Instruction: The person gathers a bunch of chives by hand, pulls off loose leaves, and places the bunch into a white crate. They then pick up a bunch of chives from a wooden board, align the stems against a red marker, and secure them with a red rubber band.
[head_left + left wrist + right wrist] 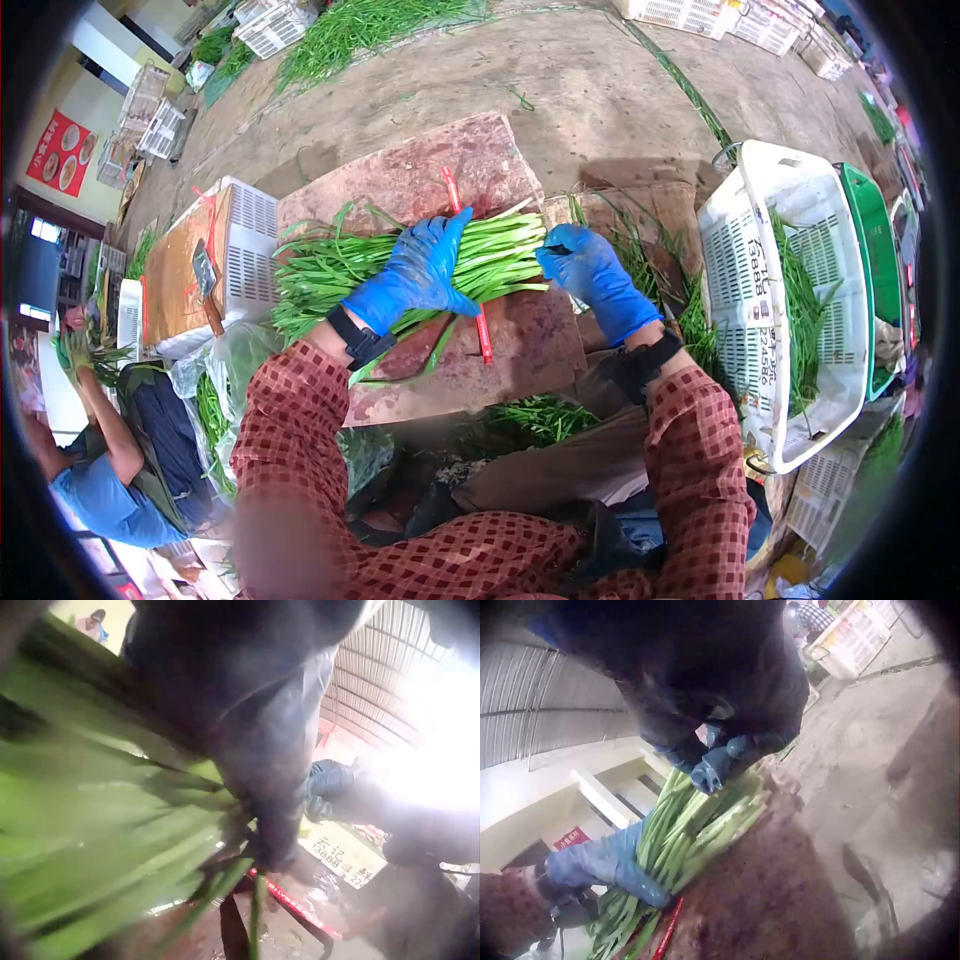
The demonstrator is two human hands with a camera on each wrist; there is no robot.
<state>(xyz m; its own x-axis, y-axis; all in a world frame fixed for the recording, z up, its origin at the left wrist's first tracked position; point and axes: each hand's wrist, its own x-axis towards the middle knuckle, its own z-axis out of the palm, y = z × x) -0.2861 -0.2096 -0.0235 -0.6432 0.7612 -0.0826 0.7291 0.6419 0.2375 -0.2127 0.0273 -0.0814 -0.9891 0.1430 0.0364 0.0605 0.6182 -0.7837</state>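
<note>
A thick bunch of garlic chives (500,250), pale at the stalk ends, lies across a reddish-brown board (430,390) in the head view. My left hand (425,265), in a blue glove, grips the bunch around its middle from above. A red printed strap (484,335) runs beneath the bunch and sticks out on both sides. At the pale ends, my gloved right hand (590,272) has its fingers curled and pinches at the stalks. The right wrist view shows its bent fingers (712,771) over the stalk ends. Leaves (112,825) fill much of the left wrist view, blurred.
A white crate (745,300) with some greens stands at the right, beside a green crate (865,270). On the left, a cleaver (205,275) lies on a wooden board (175,270) by a white crate. Another person (115,470) sits at far left.
</note>
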